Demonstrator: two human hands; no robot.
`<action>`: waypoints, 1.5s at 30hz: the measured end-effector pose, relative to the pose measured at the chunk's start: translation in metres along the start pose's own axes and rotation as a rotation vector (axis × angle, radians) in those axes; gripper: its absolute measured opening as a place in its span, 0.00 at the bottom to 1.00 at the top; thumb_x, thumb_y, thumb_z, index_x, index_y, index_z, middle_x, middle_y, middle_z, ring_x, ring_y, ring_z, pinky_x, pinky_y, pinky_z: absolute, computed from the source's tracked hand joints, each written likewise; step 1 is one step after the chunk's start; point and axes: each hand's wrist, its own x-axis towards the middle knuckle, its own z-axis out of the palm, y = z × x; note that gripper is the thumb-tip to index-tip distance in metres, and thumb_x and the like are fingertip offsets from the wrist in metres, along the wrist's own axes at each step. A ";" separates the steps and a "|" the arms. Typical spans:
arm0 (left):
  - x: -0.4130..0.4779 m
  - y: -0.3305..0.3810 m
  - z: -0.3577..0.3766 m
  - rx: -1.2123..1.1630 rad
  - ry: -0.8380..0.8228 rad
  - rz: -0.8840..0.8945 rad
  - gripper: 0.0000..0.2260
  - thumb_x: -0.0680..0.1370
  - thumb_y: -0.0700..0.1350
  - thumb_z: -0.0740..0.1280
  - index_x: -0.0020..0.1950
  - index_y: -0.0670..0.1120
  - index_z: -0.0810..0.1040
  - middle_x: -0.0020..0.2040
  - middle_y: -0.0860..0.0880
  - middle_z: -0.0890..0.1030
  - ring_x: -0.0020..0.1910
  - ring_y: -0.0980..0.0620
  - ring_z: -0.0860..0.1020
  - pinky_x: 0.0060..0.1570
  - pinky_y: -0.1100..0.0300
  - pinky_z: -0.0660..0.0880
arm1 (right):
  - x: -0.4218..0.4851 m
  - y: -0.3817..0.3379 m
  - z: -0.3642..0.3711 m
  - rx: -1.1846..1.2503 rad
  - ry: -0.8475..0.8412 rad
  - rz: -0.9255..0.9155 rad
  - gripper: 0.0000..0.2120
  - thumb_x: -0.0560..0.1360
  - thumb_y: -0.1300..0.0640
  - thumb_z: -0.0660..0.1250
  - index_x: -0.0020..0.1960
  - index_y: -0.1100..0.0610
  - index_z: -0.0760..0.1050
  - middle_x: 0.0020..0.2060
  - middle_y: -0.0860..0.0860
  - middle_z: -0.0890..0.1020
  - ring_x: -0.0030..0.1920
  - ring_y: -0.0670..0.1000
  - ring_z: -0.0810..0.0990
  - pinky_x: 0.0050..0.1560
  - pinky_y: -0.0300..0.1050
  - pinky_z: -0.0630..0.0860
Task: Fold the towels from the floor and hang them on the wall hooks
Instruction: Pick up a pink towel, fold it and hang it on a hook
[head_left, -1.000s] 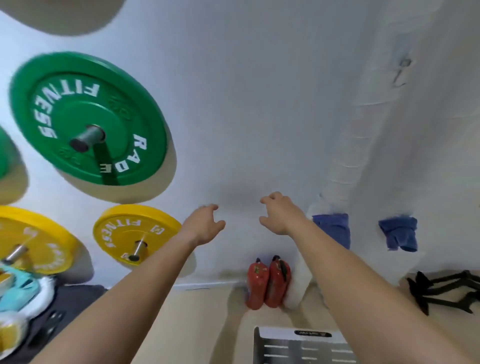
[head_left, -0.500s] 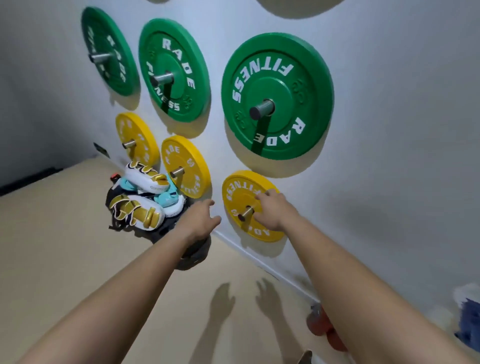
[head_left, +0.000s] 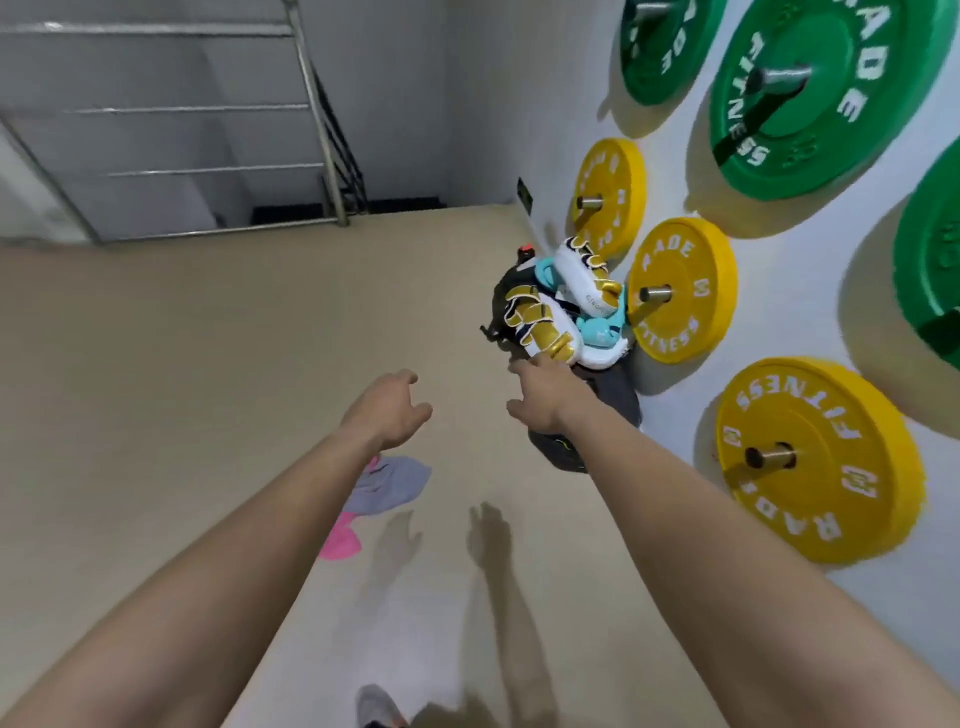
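Observation:
A grey towel lies crumpled on the beige floor, partly hidden under my left forearm. A pink towel lies just below it, also partly covered by that arm. My left hand is stretched out in the air above the floor, fingers relaxed and empty. My right hand is held out beside it, fingers spread and empty, in front of a pile of gear by the wall. No wall hooks show in this view.
Green weight plates and yellow weight plates hang on pegs on the white wall at right. A pile of white, gold and teal gloves sits on a dark bag by the wall. A metal stair railing stands at the back. A shoe shows at the bottom edge.
The view has swung left, away from the blue towels on the wall and toward the floor. The grey and pink towels and the staircase have come into sight. Both hands stay outstretched and empty.

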 end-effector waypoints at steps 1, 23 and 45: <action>-0.001 -0.025 -0.009 -0.016 0.011 -0.037 0.28 0.78 0.50 0.66 0.76 0.41 0.66 0.70 0.39 0.74 0.70 0.42 0.72 0.67 0.53 0.70 | 0.013 -0.024 0.005 -0.016 -0.012 -0.032 0.30 0.77 0.49 0.63 0.77 0.55 0.61 0.71 0.59 0.66 0.70 0.63 0.66 0.68 0.58 0.69; 0.101 -0.419 -0.009 -0.128 -0.119 -0.587 0.27 0.79 0.52 0.65 0.76 0.45 0.66 0.70 0.42 0.73 0.69 0.43 0.72 0.67 0.52 0.70 | 0.330 -0.304 0.206 -0.099 -0.450 -0.384 0.28 0.77 0.51 0.64 0.75 0.55 0.63 0.68 0.59 0.70 0.67 0.63 0.69 0.64 0.57 0.72; 0.445 -0.773 0.394 -0.197 -0.261 -0.620 0.26 0.79 0.56 0.64 0.74 0.46 0.67 0.68 0.43 0.73 0.65 0.41 0.74 0.62 0.49 0.73 | 0.728 -0.318 0.742 -0.104 -0.567 -0.259 0.31 0.75 0.55 0.63 0.76 0.55 0.61 0.68 0.61 0.68 0.64 0.65 0.72 0.64 0.58 0.73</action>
